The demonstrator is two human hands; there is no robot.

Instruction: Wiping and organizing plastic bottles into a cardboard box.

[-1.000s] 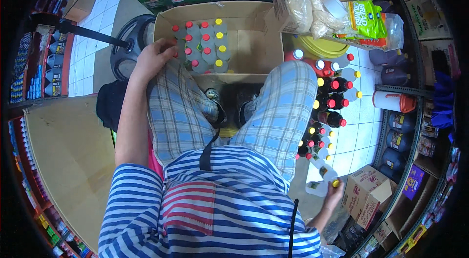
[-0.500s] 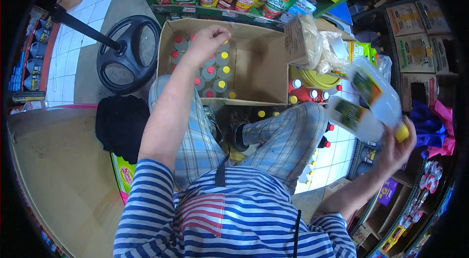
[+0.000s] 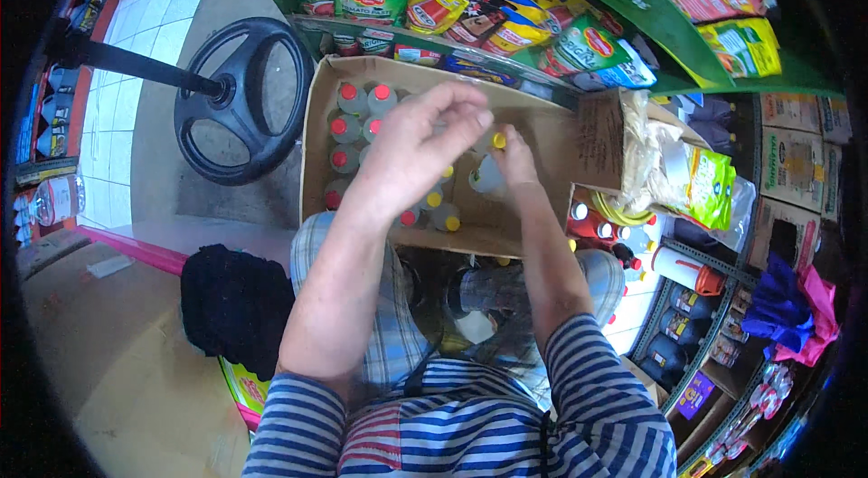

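Note:
An open cardboard box (image 3: 548,130) stands before my knees, with several clear bottles (image 3: 344,159) upright in its left part, capped red or yellow. My right hand (image 3: 517,163) reaches into the box and grips a clear bottle (image 3: 486,176) near its yellow cap. This bottle is beside the rows; whether its base touches the box floor is hidden. Over the middle of the box hovers my left hand (image 3: 414,145), thumb and fingers loosely bent and apart, nothing seen in them. It hides some bottles beneath it.
A black wheel-shaped base with a pole (image 3: 240,98) stands left of the box. Behind runs a green shelf (image 3: 533,71) of pouches. At the right are a smaller carton (image 3: 599,141) with plastic bags, several red bottles (image 3: 583,223) and stocked shelves. Black cloth (image 3: 231,306) lies at my left.
My right hand has come from the far right into the box; of the two bottles it held, one is visible in it now. My left hand has shifted right and lower over the bottles.

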